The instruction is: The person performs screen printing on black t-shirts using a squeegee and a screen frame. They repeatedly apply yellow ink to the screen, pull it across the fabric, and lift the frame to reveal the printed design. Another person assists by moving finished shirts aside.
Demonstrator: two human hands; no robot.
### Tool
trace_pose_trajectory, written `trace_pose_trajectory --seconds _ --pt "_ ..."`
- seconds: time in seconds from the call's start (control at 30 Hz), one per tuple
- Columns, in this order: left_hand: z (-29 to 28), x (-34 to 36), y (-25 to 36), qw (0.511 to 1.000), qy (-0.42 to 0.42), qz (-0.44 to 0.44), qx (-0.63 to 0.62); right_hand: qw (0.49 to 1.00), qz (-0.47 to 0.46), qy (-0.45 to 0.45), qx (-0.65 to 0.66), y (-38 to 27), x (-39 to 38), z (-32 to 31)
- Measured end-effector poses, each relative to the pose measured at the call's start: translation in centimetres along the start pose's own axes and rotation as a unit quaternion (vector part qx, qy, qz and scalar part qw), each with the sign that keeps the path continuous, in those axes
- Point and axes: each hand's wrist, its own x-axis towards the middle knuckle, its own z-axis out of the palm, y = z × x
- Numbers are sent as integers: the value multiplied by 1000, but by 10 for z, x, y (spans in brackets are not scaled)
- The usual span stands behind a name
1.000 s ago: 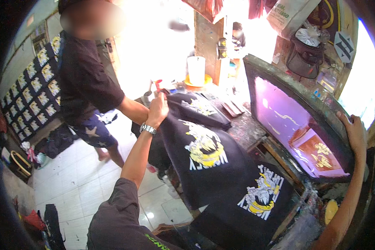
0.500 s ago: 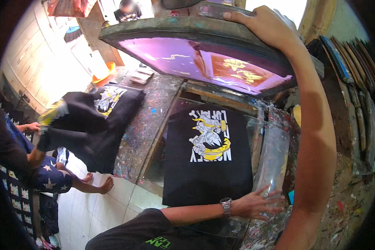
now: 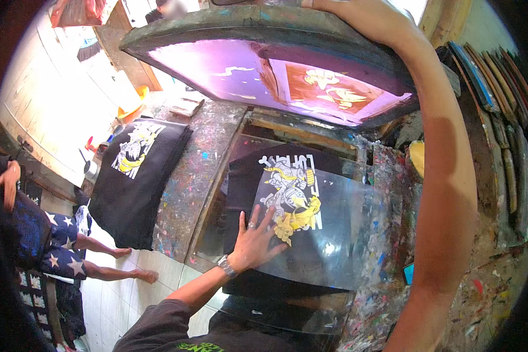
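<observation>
My right hand (image 3: pixel 372 20) grips the top edge of a silk-screen frame (image 3: pixel 246 26), holding it tilted up over the table. Purple mesh (image 3: pixel 217 70) fills the frame, with a brown rectangle and pale shapes at its right. Below lies a black fabric piece (image 3: pixel 240 190) with a white, grey and yellow cartoon print (image 3: pixel 293 188). A clear plastic sheet (image 3: pixel 346 229) covers much of the print and reaches past the fabric's right side. My left hand (image 3: pixel 255 243), with a watch at its wrist, rests spread on the sheet's left part by the print's lower edge.
Printed black fabric (image 3: pixel 138 182) lies over the paint-spotted table (image 3: pixel 188 170) at left. Beyond it, a co-worker's hand (image 3: pixel 9 179) and star-patterned shorts (image 3: pixel 61 240) show. Several wooden frames (image 3: pixel 504 117) lean at right. An orange basin (image 3: pixel 136 102) sits at the far left.
My left hand has moved left, and the clear sheet now lies over the print. The raised frame has shifted slightly. The co-worker's fabric now lies flat, their hand away from it.
</observation>
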Motion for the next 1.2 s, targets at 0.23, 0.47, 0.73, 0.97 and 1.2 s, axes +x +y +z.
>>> trace_pose_trajectory --seconds 0.23,0.47,0.73,0.97,1.2 --pt "14 -23 -6 997 6 79 6 1000 12 8 -17 13 10 -1" --pt "12 -14 6 999 15 32 -6 995 -5 -38 -88 -5 3 -11" --pt "16 -24 16 999 29 27 -8 996 -6 -25 -82 -3 3 -11" --pt "23 -26 14 1000 13 19 16 998 13 -21 -50 -9 -3 -10" --pt "23 -24 31 999 19 -5 30 999 22 -17 -43 -8 -4 -13"
